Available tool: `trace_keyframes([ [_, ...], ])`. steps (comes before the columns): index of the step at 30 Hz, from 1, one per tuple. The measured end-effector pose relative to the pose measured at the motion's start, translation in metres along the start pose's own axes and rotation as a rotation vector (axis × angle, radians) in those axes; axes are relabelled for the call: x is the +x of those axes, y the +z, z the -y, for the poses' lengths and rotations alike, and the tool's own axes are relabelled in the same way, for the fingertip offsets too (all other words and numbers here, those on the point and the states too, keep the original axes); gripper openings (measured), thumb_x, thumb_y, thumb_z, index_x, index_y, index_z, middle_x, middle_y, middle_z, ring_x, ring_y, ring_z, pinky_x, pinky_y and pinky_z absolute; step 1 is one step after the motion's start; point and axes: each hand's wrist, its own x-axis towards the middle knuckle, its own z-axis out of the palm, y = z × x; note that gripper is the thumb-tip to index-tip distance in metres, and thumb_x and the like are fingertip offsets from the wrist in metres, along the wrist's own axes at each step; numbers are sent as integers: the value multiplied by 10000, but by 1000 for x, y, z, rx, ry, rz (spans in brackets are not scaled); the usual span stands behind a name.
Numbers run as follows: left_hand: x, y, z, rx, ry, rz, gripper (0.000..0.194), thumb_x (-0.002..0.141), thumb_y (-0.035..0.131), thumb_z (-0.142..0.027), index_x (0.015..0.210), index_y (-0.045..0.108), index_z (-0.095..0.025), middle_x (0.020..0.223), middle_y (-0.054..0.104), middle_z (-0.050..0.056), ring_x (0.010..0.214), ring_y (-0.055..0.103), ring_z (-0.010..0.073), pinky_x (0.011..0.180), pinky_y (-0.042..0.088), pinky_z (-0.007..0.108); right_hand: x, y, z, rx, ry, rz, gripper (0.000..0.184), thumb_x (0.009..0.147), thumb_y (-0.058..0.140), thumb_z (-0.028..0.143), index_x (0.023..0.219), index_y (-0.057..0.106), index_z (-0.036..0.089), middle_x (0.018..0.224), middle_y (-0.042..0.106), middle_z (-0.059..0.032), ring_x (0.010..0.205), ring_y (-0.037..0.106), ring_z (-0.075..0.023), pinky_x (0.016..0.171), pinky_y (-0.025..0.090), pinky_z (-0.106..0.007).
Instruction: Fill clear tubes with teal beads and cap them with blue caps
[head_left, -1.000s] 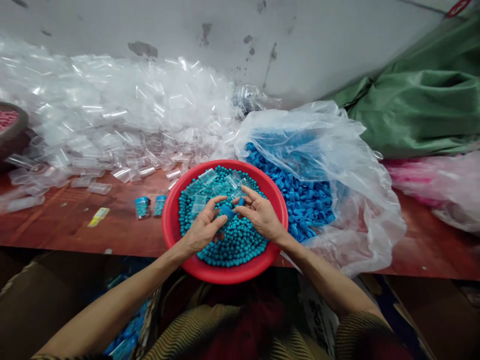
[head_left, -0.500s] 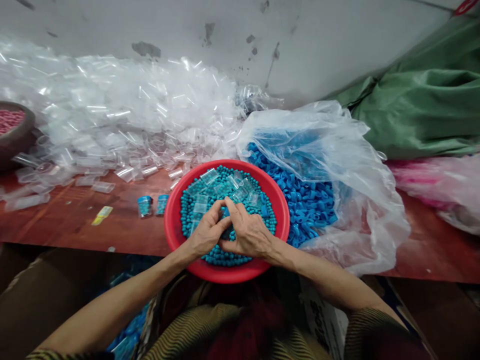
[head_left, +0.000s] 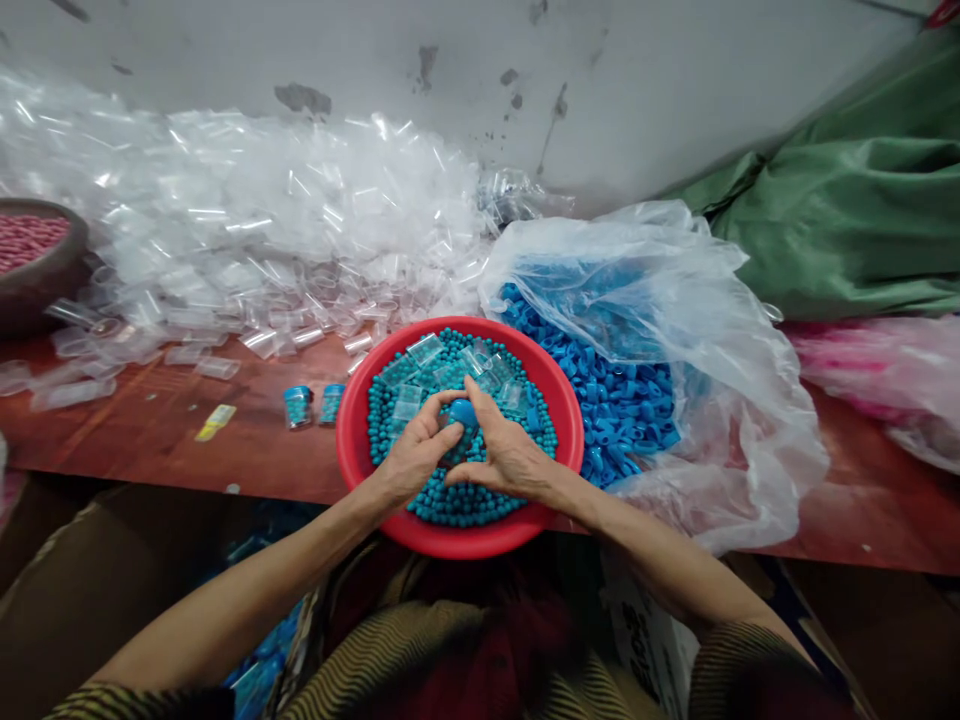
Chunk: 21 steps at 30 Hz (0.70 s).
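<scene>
Blue-topped piece in hand above a red basin

At a red-brown table, a person in a striped sleeve grips the piece between the thumb and fingers of the left hand, its rounded blue top facing up and its lower part mostly hidden. The right hand stands parted close by, thumb and fingers spread on the near and far sides; whether a fingertip touches the piece cannot be told. Both hands are over the basin, which is filled with turquoise beads and has several clear tubes lying on top of them. Just left of the rim stand two small blue-capped containers with blue-green contents (the one nearer the basin almost meets its edge), and a yellow-and-white packet lies farther left. Behind them, a broad heap of clear plastic tubes rises against a stained grey wall. Right of the basin, blue plastic caps spill from the mouth of a translucent bag. Green cloth is bunched at the far right above a pinkish plastic bag, while a dark bowl of pink pieces sits at the left edge.
</scene>
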Motion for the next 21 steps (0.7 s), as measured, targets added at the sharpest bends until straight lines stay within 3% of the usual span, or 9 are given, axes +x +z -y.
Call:
trace_keyframes([
  [3, -3, 1, -1, -94, -73, 11, 536, 752, 627, -424, 1203, 399, -247, 694, 503, -50, 480, 480, 84, 453, 388, 211, -3, -2, -4, 45, 7, 7, 1188, 651, 743, 490, 1477, -59, 196, 1460, 274, -235, 1181, 504, -322, 872, 491, -438],
  [7, -4, 1, 1, 6, 5, -72, 469, 753, 621, -414, 1134, 427, -220, 751, 534, -42, 571, 496, 91, 538, 433, 217, -4, 0, 8, -75, -17, -27, 944, 734, 672, 460, 1452, 136, 163, 1377, 396, -215, 1202, 488, -324, 833, 511, -443],
  [10, -9, -3, -1, 153, 82, -156, 368, 767, 607, -379, 1058, 465, -202, 833, 556, -26, 716, 516, 104, 661, 451, 219, 1, 4, 24, -99, -15, -66, 799, 770, 615, 434, 1390, 233, 106, 1256, 494, -202, 1077, 563, -297, 748, 535, -409],
  [13, -17, -11, -5, 280, 122, -250, 275, 792, 579, -360, 998, 489, -202, 806, 536, -33, 729, 500, 101, 686, 436, 209, 10, 12, 39, -143, -15, -53, 719, 753, 591, 441, 1313, 310, 88, 1096, 551, -164, 901, 605, -273, 625, 533, -374],
  [17, -29, -23, -11, 421, 143, -337, 247, 792, 575, -361, 964, 504, -200, 763, 519, -38, 673, 482, 98, 651, 425, 207, 21, 24, 50, -172, -41, -13, 697, 778, 548, 471, 1301, 283, 95, 1071, 539, -158, 805, 597, -244, 553, 513, -352],
  [21, -42, -45, -18, 480, 82, -365, 323, 764, 594, -399, 993, 493, -195, 745, 528, -32, 619, 497, 108, 592, 439, 227, 19, 27, 49, -178, -137, 102, 763, 837, 537, 470, 1388, 165, 97, 1164, 523, -183, 864, 596, -248, 550, 504, -329],
])
